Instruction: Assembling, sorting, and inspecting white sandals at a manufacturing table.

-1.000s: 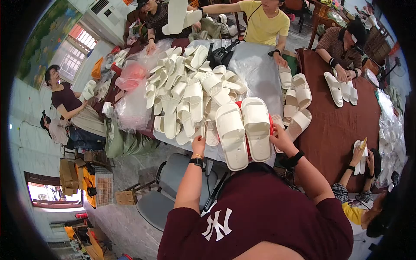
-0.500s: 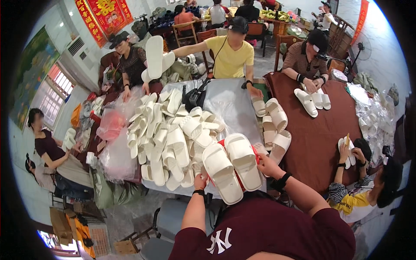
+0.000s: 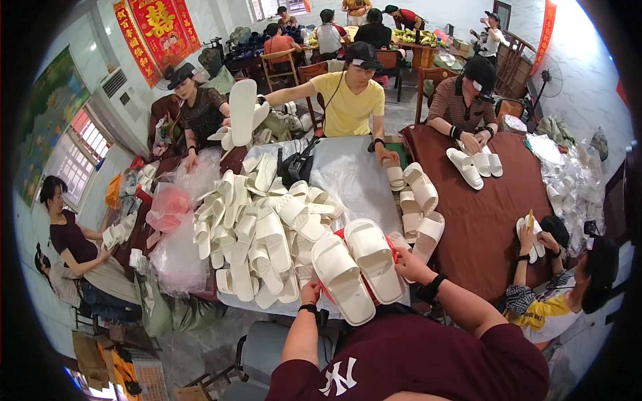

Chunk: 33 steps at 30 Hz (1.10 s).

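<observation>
Pair of slippers lower than a second ago, nearer pile; left hand, right hand gripping pair's edges.

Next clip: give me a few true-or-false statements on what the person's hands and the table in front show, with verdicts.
1. The pair of white slippers lies side by side, soles up. True.
2. The left hand holds a black slipper. False: it grips the near edge of a white one.
3. The right hand is at the pair's right side. True.
4. The slipper heap lies right of the pair. False: it lies to the left.
</observation>
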Tool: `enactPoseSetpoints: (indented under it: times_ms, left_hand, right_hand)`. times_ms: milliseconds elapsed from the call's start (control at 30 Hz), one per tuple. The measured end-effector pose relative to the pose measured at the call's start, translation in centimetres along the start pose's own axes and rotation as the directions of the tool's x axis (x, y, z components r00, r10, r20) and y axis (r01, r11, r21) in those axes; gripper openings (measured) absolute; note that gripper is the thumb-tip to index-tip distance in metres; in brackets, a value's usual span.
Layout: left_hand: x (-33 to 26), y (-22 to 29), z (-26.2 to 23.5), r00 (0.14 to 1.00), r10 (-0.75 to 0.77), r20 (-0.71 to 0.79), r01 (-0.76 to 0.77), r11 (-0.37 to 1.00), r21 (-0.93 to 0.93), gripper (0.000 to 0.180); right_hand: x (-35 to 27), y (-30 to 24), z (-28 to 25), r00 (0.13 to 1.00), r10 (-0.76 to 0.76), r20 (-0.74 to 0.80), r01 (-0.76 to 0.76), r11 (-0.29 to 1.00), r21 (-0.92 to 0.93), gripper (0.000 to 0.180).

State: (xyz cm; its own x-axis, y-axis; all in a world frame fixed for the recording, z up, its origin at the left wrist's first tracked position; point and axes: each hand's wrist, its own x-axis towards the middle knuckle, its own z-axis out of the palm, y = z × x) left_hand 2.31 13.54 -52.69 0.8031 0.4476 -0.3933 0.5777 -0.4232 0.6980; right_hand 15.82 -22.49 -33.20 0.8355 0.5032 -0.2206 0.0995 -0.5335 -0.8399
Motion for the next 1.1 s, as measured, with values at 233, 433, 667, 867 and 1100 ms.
enactPoseSetpoints:
  times_ms: [233,433,667,867,1100]
  left_hand:
    - [-0.2,2.7,2.2,0.866,0.133,-0.482,-0.057,0.984,0.17,0.054]
    - [1.8,-1.8,1.6,0.98,0.046,-0.194,-0.077,0.985,-0.155,0.036]
    - [-0.4,1.6,0.5,0.978,0.04,-0.204,-0.021,0.995,0.095,0.032]
    - [-1.3,5.7,-4.9,0.991,-0.03,-0.134,0.022,0.998,-0.065,0.036]
    - [-5.3,19.2,-12.6,0.985,0.096,-0.145,-0.17,0.712,-0.681,0.023]
  right_hand:
    - [-0.1,1.7,-0.6,1.0,0.011,-0.019,-0.01,1.0,0.017,0.059]
    - [0.4,0.8,-0.1,0.999,-0.007,0.036,0.004,0.996,0.091,0.058]
    - [-0.9,-0.9,-1.0,1.0,0.022,-0.002,-0.022,1.0,0.01,0.057]
    - [-1.1,-2.9,-1.1,0.998,0.033,0.062,-0.034,0.999,0.017,0.057]
    - [-0.4,-0.9,-1.0,0.996,0.053,0.077,-0.059,0.995,0.083,0.059]
